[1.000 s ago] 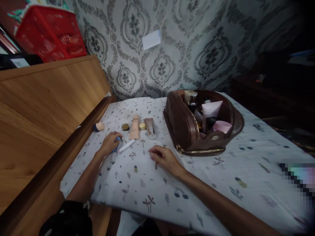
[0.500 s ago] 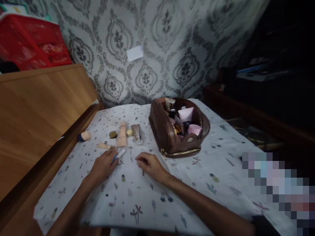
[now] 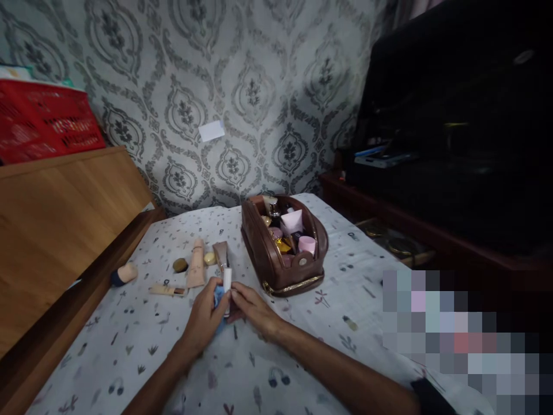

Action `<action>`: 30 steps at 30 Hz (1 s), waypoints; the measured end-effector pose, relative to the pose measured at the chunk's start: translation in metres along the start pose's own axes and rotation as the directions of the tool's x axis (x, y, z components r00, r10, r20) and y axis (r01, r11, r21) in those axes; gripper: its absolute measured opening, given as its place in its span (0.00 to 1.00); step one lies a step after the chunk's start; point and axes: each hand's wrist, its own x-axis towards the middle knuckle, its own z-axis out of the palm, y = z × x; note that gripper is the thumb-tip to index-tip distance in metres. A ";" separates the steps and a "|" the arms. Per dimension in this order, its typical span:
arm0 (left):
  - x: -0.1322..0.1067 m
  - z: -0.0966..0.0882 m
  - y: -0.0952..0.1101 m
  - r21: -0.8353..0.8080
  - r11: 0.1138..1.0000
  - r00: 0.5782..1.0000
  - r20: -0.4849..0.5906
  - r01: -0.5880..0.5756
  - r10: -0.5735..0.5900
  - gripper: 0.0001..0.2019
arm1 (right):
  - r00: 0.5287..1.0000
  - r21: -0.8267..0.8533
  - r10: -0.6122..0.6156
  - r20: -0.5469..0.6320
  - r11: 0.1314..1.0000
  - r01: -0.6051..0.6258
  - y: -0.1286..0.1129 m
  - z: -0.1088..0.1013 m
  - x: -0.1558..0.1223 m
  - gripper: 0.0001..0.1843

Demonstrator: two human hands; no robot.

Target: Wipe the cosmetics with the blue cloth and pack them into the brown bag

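Both hands meet over the patterned cloth, just in front of the row of cosmetics. My left hand is closed round a small white tube with a blue end, held upright. My right hand pinches the same tube from the right side. Behind them lie a peach tube, a brown tube, a slim beige stick and two small round pots. An open brown leather toiletry bag full of bottles and tubes stands to the right.
A wooden headboard-like panel runs along the left, with a red basket on top. A peach and blue sponge lies near the panel. Dark furniture stands at the right behind the bed edge. Patterned wallpaper is behind.
My left hand picked the white tube off the cloth and raised it upright. My right hand left the cloth and closed on the tube. The view swung to the right.
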 end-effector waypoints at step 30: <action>0.028 -0.002 -0.034 -0.308 0.930 0.974 -0.036 0.201 -0.223 0.27 | 0.987 -0.580 -0.136 -0.084 0.812 0.063 -0.022 -0.016 -0.004 0.10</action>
